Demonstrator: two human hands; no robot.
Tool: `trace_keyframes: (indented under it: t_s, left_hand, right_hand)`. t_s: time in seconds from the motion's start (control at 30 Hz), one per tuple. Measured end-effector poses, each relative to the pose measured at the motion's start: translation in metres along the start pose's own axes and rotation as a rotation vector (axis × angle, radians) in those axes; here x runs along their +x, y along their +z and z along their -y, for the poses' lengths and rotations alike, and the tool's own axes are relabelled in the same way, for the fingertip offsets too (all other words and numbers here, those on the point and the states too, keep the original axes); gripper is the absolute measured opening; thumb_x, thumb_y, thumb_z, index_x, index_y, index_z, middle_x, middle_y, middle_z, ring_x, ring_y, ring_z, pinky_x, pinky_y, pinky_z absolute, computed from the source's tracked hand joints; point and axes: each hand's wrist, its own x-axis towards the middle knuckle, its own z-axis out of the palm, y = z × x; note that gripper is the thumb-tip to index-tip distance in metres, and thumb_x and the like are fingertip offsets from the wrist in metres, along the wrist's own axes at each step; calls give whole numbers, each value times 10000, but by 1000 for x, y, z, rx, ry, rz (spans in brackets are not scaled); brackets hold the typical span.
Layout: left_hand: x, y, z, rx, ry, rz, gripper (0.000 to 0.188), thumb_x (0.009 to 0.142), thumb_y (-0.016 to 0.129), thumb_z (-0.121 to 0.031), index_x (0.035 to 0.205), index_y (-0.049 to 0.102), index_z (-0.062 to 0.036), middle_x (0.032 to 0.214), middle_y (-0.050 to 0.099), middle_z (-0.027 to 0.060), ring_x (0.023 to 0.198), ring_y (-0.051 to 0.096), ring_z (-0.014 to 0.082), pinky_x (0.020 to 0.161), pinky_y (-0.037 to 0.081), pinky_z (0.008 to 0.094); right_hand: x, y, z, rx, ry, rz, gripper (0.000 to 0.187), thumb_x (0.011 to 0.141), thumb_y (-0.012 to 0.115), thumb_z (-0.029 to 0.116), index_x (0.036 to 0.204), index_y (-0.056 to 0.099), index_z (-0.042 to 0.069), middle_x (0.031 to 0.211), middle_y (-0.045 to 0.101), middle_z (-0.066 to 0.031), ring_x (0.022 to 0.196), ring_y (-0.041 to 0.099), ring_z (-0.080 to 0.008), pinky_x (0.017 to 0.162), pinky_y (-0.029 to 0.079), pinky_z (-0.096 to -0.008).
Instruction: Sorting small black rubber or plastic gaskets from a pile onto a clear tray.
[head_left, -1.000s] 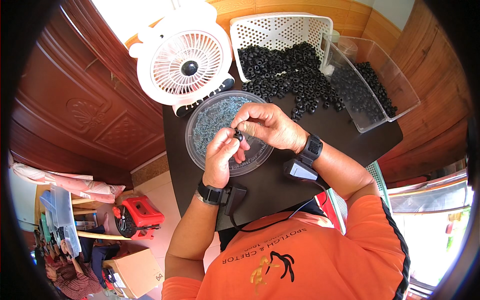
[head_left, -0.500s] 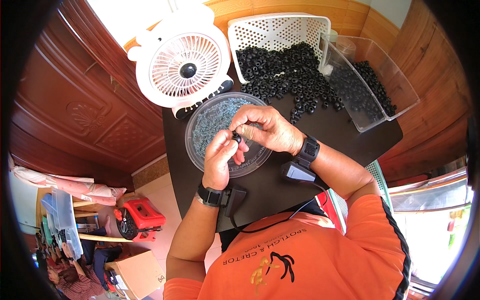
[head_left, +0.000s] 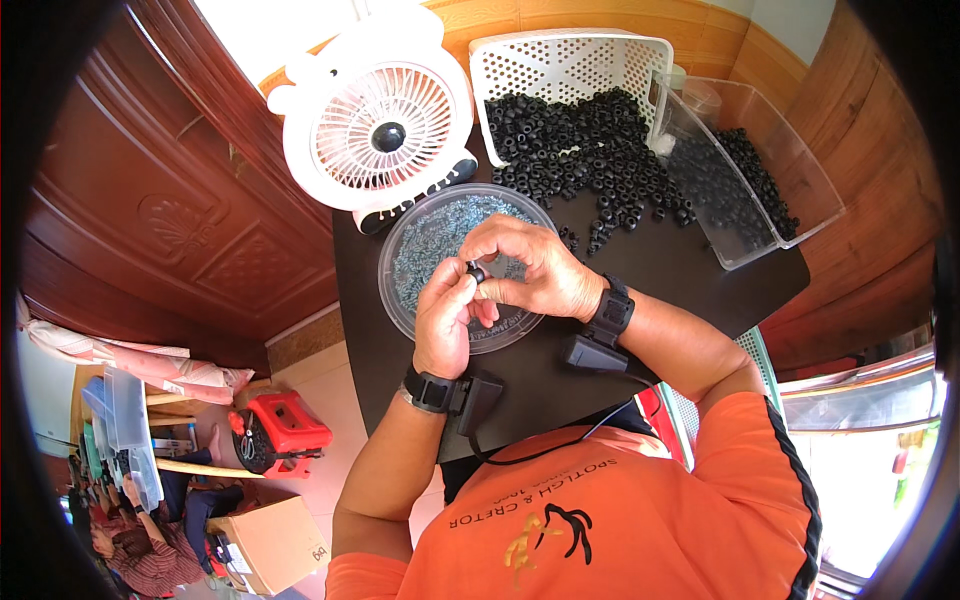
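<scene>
My left hand (head_left: pixel 443 318) is closed, pinching a small black hollow part (head_left: pixel 476 274) between thumb and forefinger. From the other side, the curled index finger and thumb of my right hand (head_left: pixel 540 265) meet the same part and grip it. A tiny pale bit shows at its top, too small to name. Both hands are over a round clear tub (head_left: pixel 392 318) of small bluish translucent pieces (head_left: pixel 425 235), which they partly cover.
Many black hollow parts (head_left: pixel 600 175) spill from a tipped white perforated basket (head_left: pixel 560 60) onto the dark table (head_left: pixel 690 290). A clear bin (head_left: pixel 790 190) holds more at right. A white fan (head_left: pixel 388 130) stands at back left. Another person (head_left: pixel 150 560) is at lower left.
My right thumb has moved down and away from the index fingertip, opening a wider loop beside the black part. The view has shifted slightly.
</scene>
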Motion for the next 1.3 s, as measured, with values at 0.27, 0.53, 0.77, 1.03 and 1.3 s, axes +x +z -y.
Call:
trace_keyframes:
  t_s: [0.27, 0.53, 0.77, 1.03, 1.3]
  left_hand:
    - [0, 0, 2, -51, 23, -8, 240, 930, 484, -261, 918, 537, -27, 790, 552, 51, 629, 537, 134, 580, 428, 251]
    - [0, 4, 4, -25, 35, -55, 263, 938, 470, -270, 934, 545, -18, 781, 567, 56, 629, 538, 135, 594, 435, 256]
    - [0, 2, 5, -25, 3, 38, 313, 945, 438, -298, 939, 555, -8, 798, 609, 83, 649, 570, 139, 582, 443, 252]
    - [-2, -2, 6, 9, -8, 12, 324, 930, 475, -316, 943, 561, -4, 801, 608, 80, 643, 571, 139, 572, 436, 243]
    - [-4, 2, 3, 17, 7, 24, 331, 927, 486, -315, 980, 563, 2, 801, 605, 72, 638, 559, 132, 571, 430, 237]
  right_hand:
    - [1, 1, 4, -53, -10, 25, 378, 659, 784, 37, 999, 621, 63, 1021, 622, -92, 944, 593, -253, 810, 488, -365]
    - [-1, 1, 6, -273, -53, 53, 403, 670, 785, 114, 1032, 615, 68, 1010, 623, -93, 915, 601, -271, 790, 502, -357]
    - [-2, -2, 2, -364, -60, -22, 361, 686, 761, 139, 996, 607, 36, 947, 631, -110, 899, 616, -306, 766, 512, -382]
    - [-2, 2, 6, -300, -15, 14, 358, 679, 765, 116, 987, 603, 30, 932, 632, -120, 883, 614, -316, 777, 504, -392]
    - [-1, -2, 5, -231, -80, 1, 385, 660, 784, 106, 994, 603, 41, 930, 635, -111, 867, 616, -299, 768, 502, -387]
